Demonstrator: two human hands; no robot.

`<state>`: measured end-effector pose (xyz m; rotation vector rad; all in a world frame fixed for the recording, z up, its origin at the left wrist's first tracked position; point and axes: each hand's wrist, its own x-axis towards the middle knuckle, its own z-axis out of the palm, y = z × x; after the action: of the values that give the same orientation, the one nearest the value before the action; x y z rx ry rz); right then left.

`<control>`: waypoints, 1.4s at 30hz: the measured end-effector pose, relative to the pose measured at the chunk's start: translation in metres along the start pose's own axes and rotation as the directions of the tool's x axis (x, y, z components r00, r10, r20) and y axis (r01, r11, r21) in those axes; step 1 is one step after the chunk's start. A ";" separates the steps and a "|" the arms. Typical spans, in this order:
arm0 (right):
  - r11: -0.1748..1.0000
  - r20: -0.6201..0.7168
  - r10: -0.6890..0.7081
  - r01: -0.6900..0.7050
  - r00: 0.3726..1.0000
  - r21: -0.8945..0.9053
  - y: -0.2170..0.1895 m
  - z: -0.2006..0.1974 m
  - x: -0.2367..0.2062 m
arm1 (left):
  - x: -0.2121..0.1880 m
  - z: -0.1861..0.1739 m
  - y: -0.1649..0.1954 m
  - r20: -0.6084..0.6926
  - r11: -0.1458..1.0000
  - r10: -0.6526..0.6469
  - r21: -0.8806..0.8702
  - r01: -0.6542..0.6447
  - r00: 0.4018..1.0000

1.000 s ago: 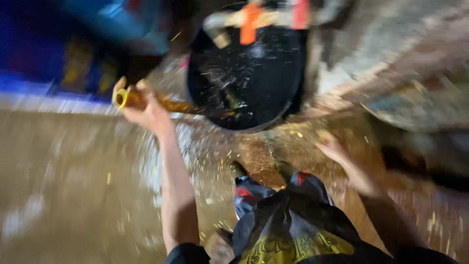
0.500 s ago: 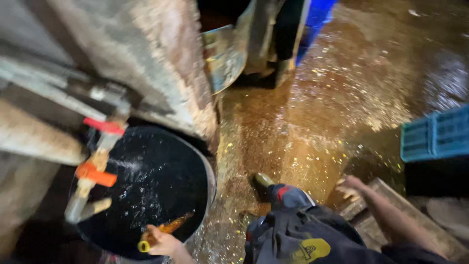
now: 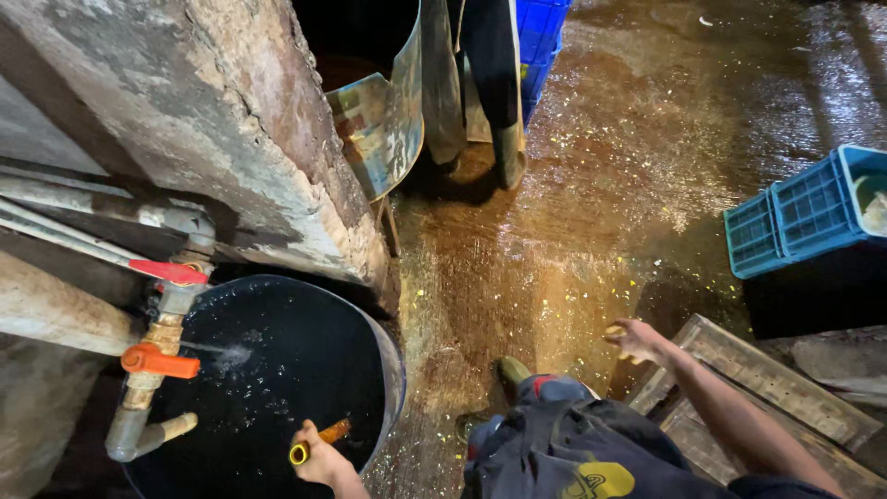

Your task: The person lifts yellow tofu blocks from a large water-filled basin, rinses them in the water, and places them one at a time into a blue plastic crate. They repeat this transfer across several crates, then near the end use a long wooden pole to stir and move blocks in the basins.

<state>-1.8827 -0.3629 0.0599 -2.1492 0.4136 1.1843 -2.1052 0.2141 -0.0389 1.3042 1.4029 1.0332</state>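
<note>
At lower left of the frame, the left hand (image 3: 319, 459) is closed round a yellow-ended handle (image 3: 314, 444) dipped into the water-filled black drum (image 3: 393, 370); a scooping step, apparently. At lower right, the right hand (image 3: 637, 340) hangs loosely open, holding nothing, above the wooden pallet (image 3: 785, 383). Lifting out calls for a level, steady pull.

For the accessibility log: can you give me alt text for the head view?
The person's left hand grips a yellow-ended handle dipped into a dark barrel of water, under a pipe with orange and red valves. Their right hand hangs open over the wet floor, near wooden pallets and a blue crate.
</note>
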 end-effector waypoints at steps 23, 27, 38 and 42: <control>0.937 0.104 0.218 -0.238 0.970 0.256 0.057 -0.021 0.004 | -0.078 0.002 0.003 -0.012 0.990 0.094 -0.102 -0.095 0.995; 0.993 0.033 0.099 -0.101 0.995 0.066 0.049 -0.027 0.014 | -0.081 0.004 0.011 -0.029 0.963 0.134 -0.234 -0.138 0.990; 0.991 0.203 -0.102 0.118 0.974 -0.064 -0.037 -0.057 0.103 | -0.110 -0.019 0.040 -0.271 0.900 -0.034 -0.428 -0.088 0.962; 0.974 0.386 -0.173 0.216 0.906 -0.069 -0.116 -0.069 0.175 | -0.123 -0.025 0.079 -0.503 0.803 -0.158 -0.566 -0.186 0.850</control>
<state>-1.6802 -0.3172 -0.0154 -1.9334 -0.0382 1.4907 -2.1121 0.0988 0.0531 0.5644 1.2735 1.7742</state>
